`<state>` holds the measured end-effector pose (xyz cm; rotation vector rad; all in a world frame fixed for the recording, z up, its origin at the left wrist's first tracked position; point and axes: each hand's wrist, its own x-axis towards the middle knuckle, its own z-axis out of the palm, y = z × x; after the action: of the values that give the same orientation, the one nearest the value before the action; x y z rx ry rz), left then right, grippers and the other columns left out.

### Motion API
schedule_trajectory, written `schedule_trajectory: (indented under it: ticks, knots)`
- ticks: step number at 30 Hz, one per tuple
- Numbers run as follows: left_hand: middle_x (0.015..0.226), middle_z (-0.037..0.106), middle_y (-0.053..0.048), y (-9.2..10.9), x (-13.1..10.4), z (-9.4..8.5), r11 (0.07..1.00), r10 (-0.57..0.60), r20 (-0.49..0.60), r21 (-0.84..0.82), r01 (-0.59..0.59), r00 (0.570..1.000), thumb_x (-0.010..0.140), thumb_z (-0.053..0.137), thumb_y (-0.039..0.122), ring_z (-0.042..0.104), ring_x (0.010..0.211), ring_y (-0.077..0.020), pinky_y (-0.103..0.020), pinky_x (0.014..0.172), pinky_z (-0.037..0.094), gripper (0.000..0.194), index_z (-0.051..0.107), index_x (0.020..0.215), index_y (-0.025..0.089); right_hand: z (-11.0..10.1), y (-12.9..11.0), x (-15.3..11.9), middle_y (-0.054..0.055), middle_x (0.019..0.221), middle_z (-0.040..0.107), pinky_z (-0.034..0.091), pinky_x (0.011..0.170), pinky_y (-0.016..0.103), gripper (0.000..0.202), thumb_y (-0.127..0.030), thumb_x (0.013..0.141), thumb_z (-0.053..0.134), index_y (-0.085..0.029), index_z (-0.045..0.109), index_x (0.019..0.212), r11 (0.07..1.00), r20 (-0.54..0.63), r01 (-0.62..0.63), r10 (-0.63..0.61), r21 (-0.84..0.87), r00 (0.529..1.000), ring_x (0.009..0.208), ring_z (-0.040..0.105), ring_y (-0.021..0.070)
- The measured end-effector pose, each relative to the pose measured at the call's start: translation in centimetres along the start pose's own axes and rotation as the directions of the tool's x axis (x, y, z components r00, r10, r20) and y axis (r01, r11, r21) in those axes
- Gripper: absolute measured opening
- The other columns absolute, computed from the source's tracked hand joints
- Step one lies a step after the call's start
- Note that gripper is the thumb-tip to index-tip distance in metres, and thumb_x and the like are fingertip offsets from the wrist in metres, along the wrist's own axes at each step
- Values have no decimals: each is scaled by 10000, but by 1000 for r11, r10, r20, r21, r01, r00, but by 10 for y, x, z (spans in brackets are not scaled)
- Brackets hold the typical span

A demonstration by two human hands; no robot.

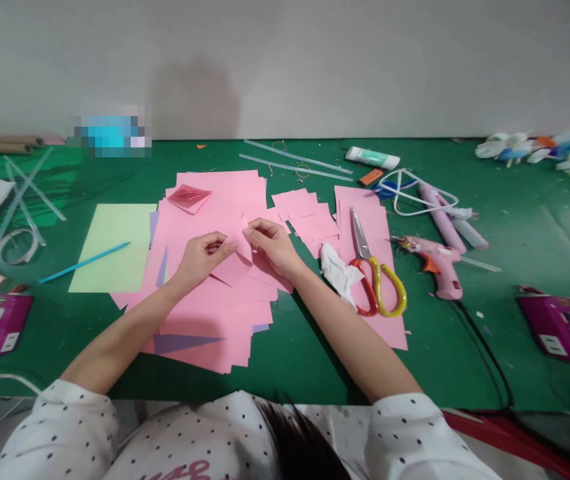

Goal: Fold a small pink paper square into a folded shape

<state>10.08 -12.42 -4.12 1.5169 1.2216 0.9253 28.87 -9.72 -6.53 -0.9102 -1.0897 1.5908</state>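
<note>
Between my two hands is a piece of pink paper, partly folded and raised above a stack of larger pink sheets. My left hand pinches its left side with thumb and fingers. At its upper right edge, my right hand grips it the same way. A folded pink paper piece with many pleats lies on the stack's upper left. Smaller pink paper squares are spread just right of my right hand. Purple paper shows under parts of the stack.
Scissors with red and yellow handles and a crumpled white tissue lie on pink paper at right. Beyond them is a pink glue gun with a black cord. A blue pencil crosses a pale green sheet. Clear glue sticks lie behind.
</note>
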Motion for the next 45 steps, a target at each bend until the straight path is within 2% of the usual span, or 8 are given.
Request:
schedule_trajectory:
  ticks: [6,24,35,41,45]
  knots:
    - [774,669,-25,-1,-1,-1,999,-8,33,36,7,999,837,688,526,566,700,-122,-237,649,448,381,698,810,146,1,-2,0,-64,589,456,304,525,244,334,-499,743,798,-204,644,715,1000,30,-13,12,7,999,527,359,71]
    - [766,689,-30,1,-1,0,998,10,34,69,-12,999,859,663,470,577,681,-119,-232,634,462,336,699,795,142,2,-3,-3,-73,559,452,302,521,240,407,-488,729,820,-202,546,633,1000,3,10,-10,11,1000,511,349,68]
    - [682,615,1,4,-2,2,992,27,29,124,-30,999,863,643,434,468,593,-92,-229,569,380,303,666,762,150,2,1,-3,-62,585,483,299,521,243,308,-429,739,825,-212,622,655,993,-54,53,-47,103,997,519,367,67]
    - [680,596,5,2,-2,2,988,41,32,150,-45,999,873,629,418,457,597,-92,-231,576,375,292,656,760,151,0,4,-1,-37,657,571,287,498,259,282,-483,718,819,-236,738,825,997,-95,3,4,76,995,523,356,78]
    - [675,587,6,4,-3,3,985,45,35,162,-50,998,874,622,424,456,600,-95,-235,574,371,298,661,760,152,1,3,-1,-25,700,610,307,508,262,295,-498,682,835,-240,719,766,996,-131,-7,18,83,991,544,363,83]
